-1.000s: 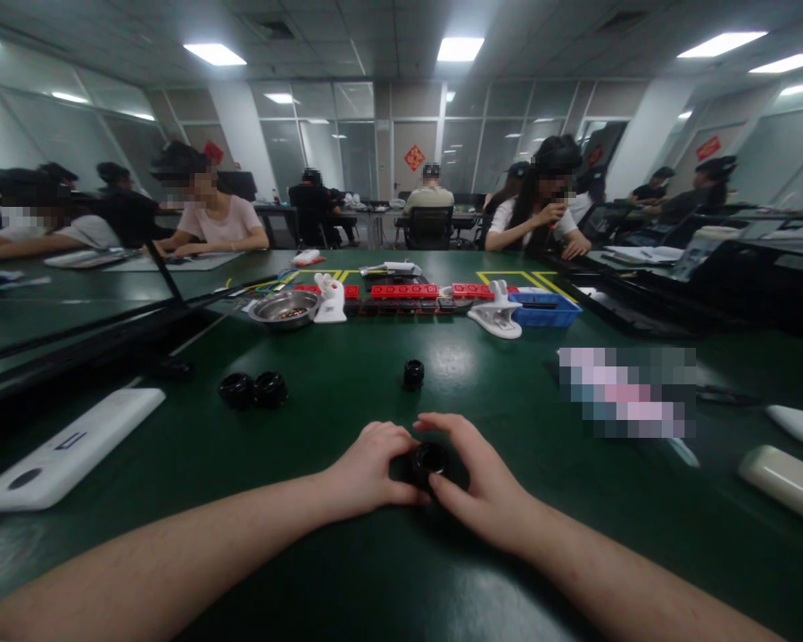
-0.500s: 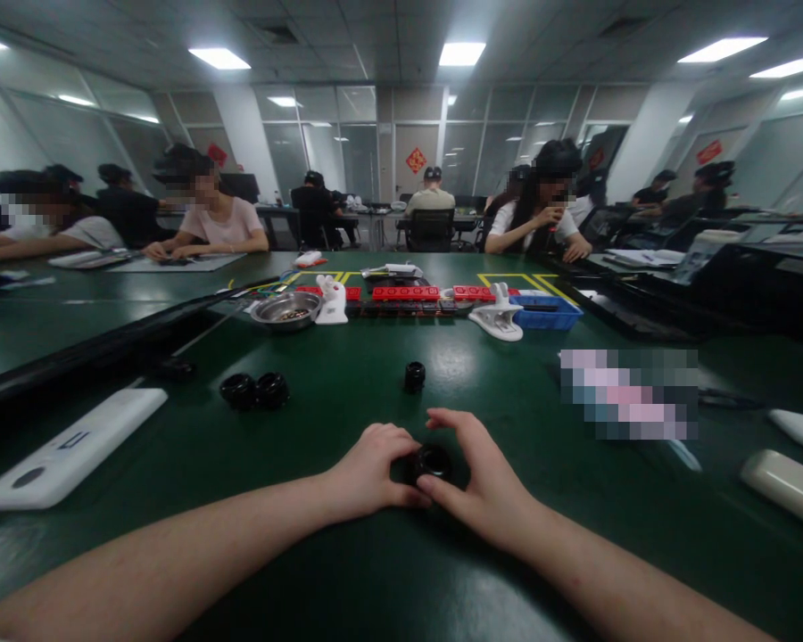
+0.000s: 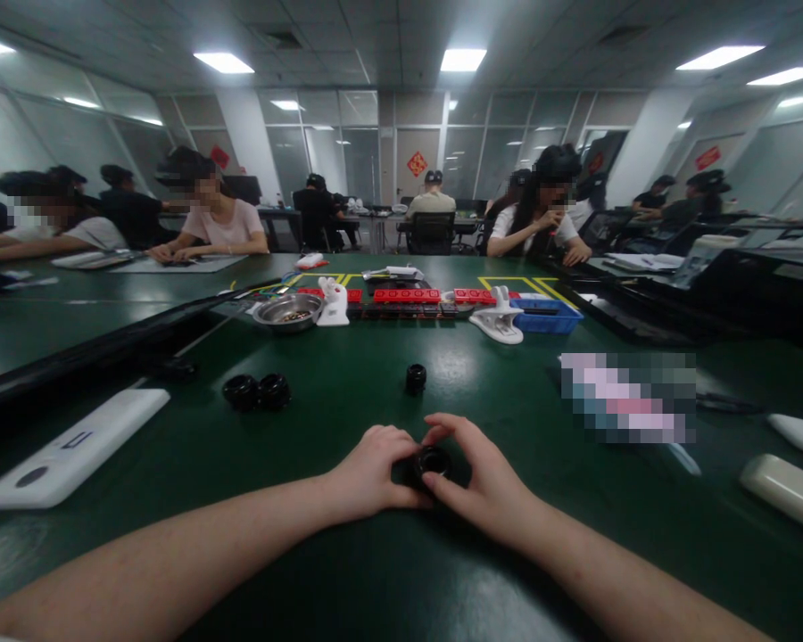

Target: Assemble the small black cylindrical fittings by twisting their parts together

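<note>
A black, glossy, round lens-like part (image 3: pixel 433 461) stands on the green table between my hands, its ring-shaped top facing up. My left hand (image 3: pixel 380 466) is closed around its left side, with the fingertips partly hidden behind it. From the right, my right hand (image 3: pixel 476 468) curves round it, thumb at the near rim and index finger at the far rim. Farther out stands a similar black part (image 3: pixel 416 378). Two more, a left black part (image 3: pixel 241 391) and a right black part (image 3: pixel 274 390), sit side by side to the left.
Across the table are a metal bowl (image 3: pixel 268 312), white clamps (image 3: pixel 499 323), red strips (image 3: pixel 407 295) and a blue tray (image 3: pixel 555 319). A white device (image 3: pixel 100 446) lies left. A blurred packet (image 3: pixel 622 397) and a beige case (image 3: pixel 786 486) lie right. Several people sit beyond.
My right index finger has bent inward to the far rim of the black part, and the right hand's grip has narrowed. My left hand stays in place around it.
</note>
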Action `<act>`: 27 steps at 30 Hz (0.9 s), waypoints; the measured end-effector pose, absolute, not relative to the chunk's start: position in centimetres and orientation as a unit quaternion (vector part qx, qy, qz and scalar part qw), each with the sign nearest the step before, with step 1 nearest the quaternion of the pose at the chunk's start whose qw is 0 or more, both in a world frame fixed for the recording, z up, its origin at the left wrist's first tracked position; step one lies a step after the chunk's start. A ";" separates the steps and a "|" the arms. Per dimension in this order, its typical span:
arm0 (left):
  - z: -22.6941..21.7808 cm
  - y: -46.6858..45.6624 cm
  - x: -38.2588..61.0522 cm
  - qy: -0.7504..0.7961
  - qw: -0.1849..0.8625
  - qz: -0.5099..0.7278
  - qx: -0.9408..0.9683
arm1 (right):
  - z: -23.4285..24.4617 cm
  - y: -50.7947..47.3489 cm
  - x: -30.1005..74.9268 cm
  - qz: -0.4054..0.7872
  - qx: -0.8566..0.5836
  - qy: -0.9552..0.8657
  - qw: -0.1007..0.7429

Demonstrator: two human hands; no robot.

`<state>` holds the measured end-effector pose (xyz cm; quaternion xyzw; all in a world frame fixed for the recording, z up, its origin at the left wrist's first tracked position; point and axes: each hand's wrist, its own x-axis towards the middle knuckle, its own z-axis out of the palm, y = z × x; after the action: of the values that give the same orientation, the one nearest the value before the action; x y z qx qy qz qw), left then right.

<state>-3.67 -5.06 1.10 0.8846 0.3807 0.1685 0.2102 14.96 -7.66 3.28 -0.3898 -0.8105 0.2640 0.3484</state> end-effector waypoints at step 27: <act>1.2 -5.0 -3.6 0.371 0.218 0.178 0.885 | 3.9 -8.2 15.0 0.244 -0.356 -0.837 0.337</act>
<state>-3.65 -5.02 1.23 0.8850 0.3708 0.1782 0.2180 15.00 -8.19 3.86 -0.3556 -0.8368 0.2439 0.3375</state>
